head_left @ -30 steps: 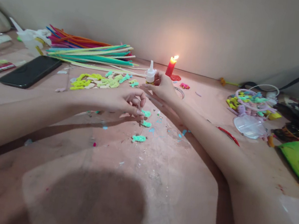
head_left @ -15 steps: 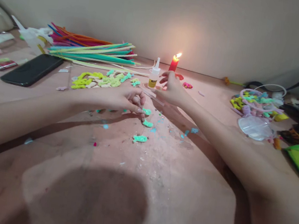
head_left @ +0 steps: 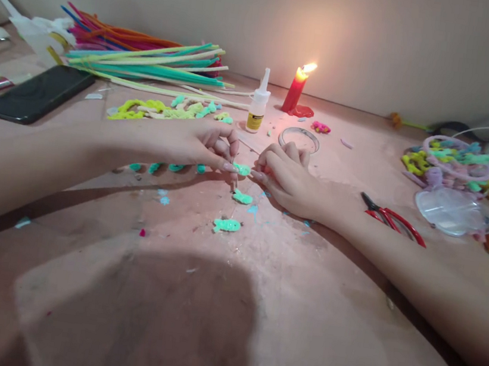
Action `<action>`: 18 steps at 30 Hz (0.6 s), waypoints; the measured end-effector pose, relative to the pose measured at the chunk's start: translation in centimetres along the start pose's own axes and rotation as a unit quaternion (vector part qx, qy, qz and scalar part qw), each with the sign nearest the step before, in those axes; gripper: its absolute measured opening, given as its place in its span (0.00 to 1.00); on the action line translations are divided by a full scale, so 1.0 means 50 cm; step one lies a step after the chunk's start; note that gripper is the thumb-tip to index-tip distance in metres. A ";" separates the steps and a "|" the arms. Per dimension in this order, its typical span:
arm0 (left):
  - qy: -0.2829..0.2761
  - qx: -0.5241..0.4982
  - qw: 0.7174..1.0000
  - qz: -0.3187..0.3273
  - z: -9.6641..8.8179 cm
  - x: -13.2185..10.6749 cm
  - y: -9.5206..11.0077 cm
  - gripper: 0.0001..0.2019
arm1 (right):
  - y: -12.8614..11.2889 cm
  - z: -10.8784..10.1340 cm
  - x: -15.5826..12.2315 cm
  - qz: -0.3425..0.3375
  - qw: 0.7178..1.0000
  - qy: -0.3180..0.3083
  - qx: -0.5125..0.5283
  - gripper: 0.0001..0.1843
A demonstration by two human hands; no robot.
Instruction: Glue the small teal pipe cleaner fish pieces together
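My left hand (head_left: 213, 147) pinches a small mint-green fuzzy fish (head_left: 242, 169) between thumb and forefinger, just above the table. From the other side my right hand (head_left: 288, 175) comes close to the fish's right end, its fingers curled and thumb pressed in. Anything between those right fingertips is too small to make out. Two more mint-green fish lie below: one fish (head_left: 242, 197) close under the left fingertips, and another fish (head_left: 227, 225) nearer me with a dark dot at its right end. Several green pieces (head_left: 176, 168) sit partly hidden under my left wrist.
A lit red candle (head_left: 294, 92) stands in melted wax behind a clear ring (head_left: 299, 140). Beside it is a glue bottle (head_left: 257, 110). Around lie pipe cleaners (head_left: 151, 69), a phone (head_left: 37, 94), red-handled pliers (head_left: 395, 219) and a plastic lid (head_left: 452, 210).
My right hand has come back from beside the candle and glue bottle to the fish in my left hand. The clear ring and pliers now show. The view has shifted slightly.
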State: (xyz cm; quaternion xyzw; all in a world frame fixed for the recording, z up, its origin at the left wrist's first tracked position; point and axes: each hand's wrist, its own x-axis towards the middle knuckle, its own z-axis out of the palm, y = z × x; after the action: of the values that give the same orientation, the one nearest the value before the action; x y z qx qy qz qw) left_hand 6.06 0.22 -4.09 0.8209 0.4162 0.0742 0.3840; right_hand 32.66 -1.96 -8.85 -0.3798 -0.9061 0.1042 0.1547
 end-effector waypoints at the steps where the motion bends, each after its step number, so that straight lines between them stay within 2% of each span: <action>1: -0.014 -0.017 1.000 -0.005 0.001 0.001 0.002 0.19 | 0.000 0.001 0.002 0.003 1.000 -0.002 -0.005 0.16; 8: -0.036 -0.076 0.996 -0.018 0.014 -0.011 0.036 0.11 | 0.002 0.007 0.007 -0.006 1.000 -0.001 0.000 0.13; 14: -0.059 -0.086 0.995 -0.003 0.015 -0.006 0.031 0.13 | 0.003 0.007 0.009 -0.053 0.998 0.023 0.018 0.14; 18: -0.065 -0.075 0.995 0.002 0.018 -0.006 0.039 0.12 | 0.005 0.007 0.004 -0.074 0.996 0.035 0.046 0.20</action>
State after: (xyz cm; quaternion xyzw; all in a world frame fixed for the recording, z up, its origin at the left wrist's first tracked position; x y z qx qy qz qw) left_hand 7.48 -1.21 -3.30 0.7937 0.3823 0.0523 0.4704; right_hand 32.57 -1.66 -9.23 -0.3075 -0.9200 0.1213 0.2107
